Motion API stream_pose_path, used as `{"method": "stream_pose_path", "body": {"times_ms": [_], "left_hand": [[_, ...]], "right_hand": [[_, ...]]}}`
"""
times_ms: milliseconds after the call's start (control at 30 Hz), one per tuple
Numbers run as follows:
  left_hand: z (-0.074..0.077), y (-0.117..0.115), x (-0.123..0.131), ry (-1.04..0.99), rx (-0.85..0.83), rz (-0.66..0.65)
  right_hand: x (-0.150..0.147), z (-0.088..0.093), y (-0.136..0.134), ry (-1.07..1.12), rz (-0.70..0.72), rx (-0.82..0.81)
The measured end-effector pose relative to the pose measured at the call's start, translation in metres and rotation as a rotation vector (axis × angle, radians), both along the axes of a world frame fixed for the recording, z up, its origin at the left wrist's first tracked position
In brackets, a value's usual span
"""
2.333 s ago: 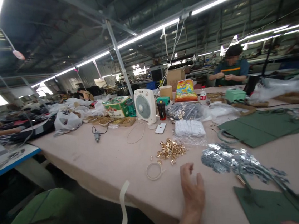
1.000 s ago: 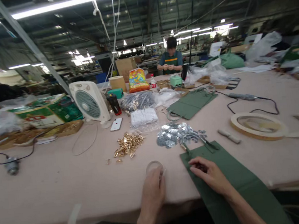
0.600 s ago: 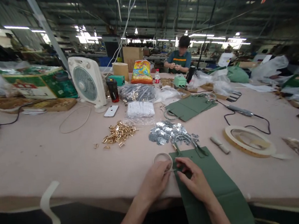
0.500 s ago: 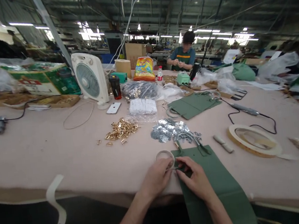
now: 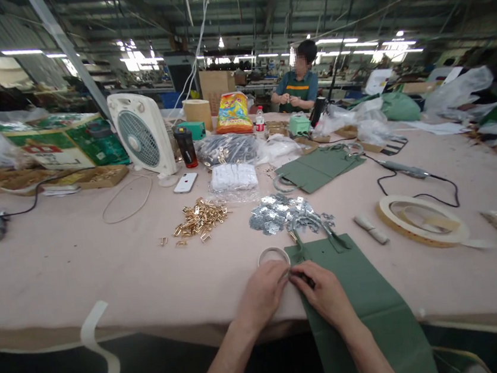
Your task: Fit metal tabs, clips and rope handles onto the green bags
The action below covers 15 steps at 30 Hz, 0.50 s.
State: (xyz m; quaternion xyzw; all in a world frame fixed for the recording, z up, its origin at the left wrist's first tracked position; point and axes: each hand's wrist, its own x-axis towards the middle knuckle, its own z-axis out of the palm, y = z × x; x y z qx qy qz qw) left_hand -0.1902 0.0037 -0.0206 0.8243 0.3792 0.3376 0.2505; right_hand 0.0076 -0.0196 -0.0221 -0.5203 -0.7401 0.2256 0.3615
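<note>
My left hand [image 5: 262, 289] is closed over the lower edge of a narrow roll of tape [image 5: 272, 249], whose pale ring shows above the fingers. Right beside it, my right hand [image 5: 325, 291] is closed in a pinch, with thumb and fingertips meeting my left fingertips. Whatever lies in that pinch is too small and covered to make out. Beneath my right hand and forearm lies a green bag panel [image 5: 377, 291] with handle straps [image 5: 332, 235] at its top; its lower end hangs past the table edge. Silvery metal plates [image 5: 274, 215] are heaped just beyond the straps.
Gold-coloured metal fittings [image 5: 202, 218] are piled left of the plates. A large tape roll [image 5: 387, 218] and a small grey-green roll [image 5: 371, 230] lie to the right. Farther back are a phone [image 5: 186, 183], a fan [image 5: 141, 133], another green panel [image 5: 318, 169] and a co-worker [image 5: 297, 85].
My hands have come closer together, and my right fingers have curled in tighter against the left fingertips. The view has shifted slightly.
</note>
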Motion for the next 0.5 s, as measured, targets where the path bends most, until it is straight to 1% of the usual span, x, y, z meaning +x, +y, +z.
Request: {"method": "stream_pose_path", "body": {"times_ms": [167, 200, 333, 500], "left_hand": [[-0.005, -0.001, 0.006, 0.121, 0.12, 0.108], [-0.006, -0.001, 0.006, 0.156, 0.131, 0.112], [-0.006, 0.003, 0.006, 0.264, 0.154, 0.037], [-0.004, 0.016, 0.005, 0.293, 0.208, -0.028]], "right_hand": [[-0.002, -0.001, -0.005, -0.011, -0.034, 0.033], [-0.003, 0.0, -0.006, -0.019, -0.044, 0.036], [-0.004, 0.002, -0.009, -0.046, -0.073, 0.041], [-0.004, 0.004, -0.01, -0.055, -0.105, 0.034]]}}
